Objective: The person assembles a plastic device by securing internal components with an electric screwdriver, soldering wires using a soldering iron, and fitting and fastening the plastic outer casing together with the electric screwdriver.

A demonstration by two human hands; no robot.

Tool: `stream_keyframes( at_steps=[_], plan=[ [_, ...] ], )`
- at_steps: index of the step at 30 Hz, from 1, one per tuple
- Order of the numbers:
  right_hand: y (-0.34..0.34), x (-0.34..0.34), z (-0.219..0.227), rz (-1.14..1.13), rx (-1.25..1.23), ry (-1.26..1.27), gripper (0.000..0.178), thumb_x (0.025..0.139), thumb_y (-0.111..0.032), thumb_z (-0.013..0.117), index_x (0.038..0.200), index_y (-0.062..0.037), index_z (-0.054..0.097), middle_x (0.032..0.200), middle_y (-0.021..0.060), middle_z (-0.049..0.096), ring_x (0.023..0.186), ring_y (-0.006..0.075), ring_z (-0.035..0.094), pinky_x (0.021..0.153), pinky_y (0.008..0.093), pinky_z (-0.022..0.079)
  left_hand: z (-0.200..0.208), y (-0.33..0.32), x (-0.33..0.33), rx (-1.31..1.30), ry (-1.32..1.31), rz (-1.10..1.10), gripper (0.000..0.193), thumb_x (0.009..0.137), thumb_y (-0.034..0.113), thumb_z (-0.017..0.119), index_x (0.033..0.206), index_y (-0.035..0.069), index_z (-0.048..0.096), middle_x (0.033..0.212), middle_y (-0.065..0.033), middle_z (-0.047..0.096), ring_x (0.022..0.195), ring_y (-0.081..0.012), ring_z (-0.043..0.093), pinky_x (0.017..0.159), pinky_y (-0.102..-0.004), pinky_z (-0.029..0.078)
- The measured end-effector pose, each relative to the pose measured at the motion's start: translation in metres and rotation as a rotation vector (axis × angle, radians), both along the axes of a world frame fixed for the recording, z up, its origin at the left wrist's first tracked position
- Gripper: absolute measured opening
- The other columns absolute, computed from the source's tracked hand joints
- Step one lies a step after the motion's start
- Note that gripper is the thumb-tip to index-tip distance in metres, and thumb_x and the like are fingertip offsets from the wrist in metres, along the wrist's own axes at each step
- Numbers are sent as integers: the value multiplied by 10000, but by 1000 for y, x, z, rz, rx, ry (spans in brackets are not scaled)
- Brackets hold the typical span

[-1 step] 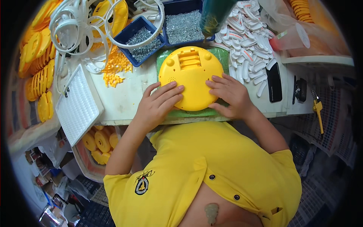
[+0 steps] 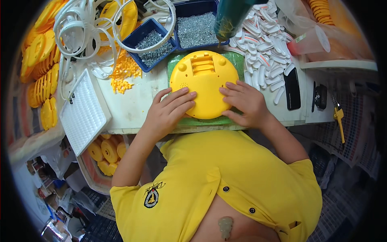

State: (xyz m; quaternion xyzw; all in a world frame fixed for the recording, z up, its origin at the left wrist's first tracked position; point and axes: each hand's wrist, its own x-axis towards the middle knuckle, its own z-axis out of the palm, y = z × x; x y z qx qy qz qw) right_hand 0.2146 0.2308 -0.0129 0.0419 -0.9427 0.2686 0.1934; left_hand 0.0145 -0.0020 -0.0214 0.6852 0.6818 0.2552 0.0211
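A round yellow plastic housing lies on a green mat at the table's front edge. Its battery compartment, without batteries, faces up at the far side, near round feet and a patch of small speaker holes. My left hand rests on its near left part, fingers stretched over the surface. On the right side lies my right hand, fingers spread on top and thumb by the near rim. Neither hand wraps round it. Just beyond the housing hangs the tip of a dark green power screwdriver.
Behind stand blue bins of screws. White curved parts and a black phone are to the right. At left are white rings, small orange pieces, a white ribbed panel and stacked yellow discs.
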Motion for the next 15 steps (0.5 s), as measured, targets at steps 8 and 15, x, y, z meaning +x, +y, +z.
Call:
stream_keyframes(
  at_steps=[8, 15],
  plan=[
    [22, -35, 9, -85, -49, 178, 140, 775, -82, 774, 880, -34, 694, 997, 134, 739, 902, 304, 719, 777, 370, 568, 21, 5, -17, 17, -94, 45, 423, 761, 140, 792, 1161, 102, 658, 1310, -65, 663, 1236, -271, 612, 1053, -444, 421],
    [34, -76, 22, -179, -58, 198, 126, 816, -41, 736, 938, -22, 708, 945, 144, 705, 858, 319, 688, 751, 372, 546, 29, 44, -116, -12, 502, 509, 196, 856, 136, 695, 1044, 86, 667, 1305, -87, 626, 1325, -298, 512, 1073, -484, 365]
  ],
)
